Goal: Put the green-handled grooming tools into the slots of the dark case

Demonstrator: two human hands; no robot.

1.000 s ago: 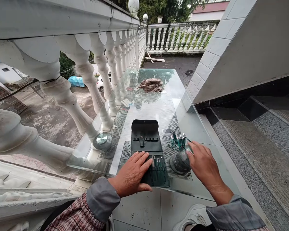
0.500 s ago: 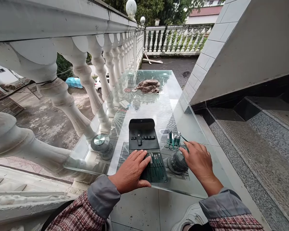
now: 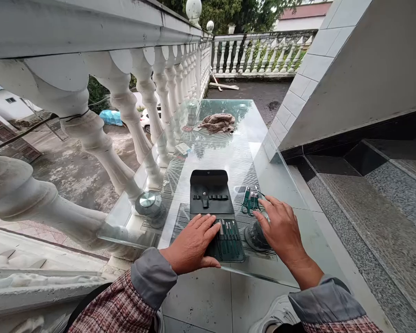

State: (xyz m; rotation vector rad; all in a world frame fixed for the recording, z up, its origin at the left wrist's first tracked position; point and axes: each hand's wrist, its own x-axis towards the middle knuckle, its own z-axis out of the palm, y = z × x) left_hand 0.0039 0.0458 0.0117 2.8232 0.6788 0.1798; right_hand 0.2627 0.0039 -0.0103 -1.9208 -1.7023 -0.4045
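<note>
A black manicure case (image 3: pixel 213 207) lies unfolded on the glass table (image 3: pixel 225 159). Its upper half shows small elastic loops and a strap; the lower half holds several slim green-handled tools (image 3: pixel 229 238) in a row. My left hand (image 3: pixel 191 243) rests flat over the lower left part of the case, fingers stretched out, covering some of it. To the right of the case sits a small group of green-handled nail clippers (image 3: pixel 253 200) and scissors (image 3: pixel 247 209). Beside them my right hand (image 3: pixel 282 229) hovers with thumb and fingers apart, its fingertips close to a thin metal-tipped tool (image 3: pixel 259 190).
A crumpled brown cloth (image 3: pixel 217 123) lies farther back on the table, with a small card (image 3: pixel 183 148) left of it. Round table legs (image 3: pixel 150 206) show beneath the glass. White balusters (image 3: pixel 118 106) run along the left, and stone steps (image 3: pixel 360 199) rise at the right.
The right hand has drawn slightly left and closer to the clippers; the thin tool now lies lower, nearer the group. The left hand stays on the case. The whole view has shifted a little.
</note>
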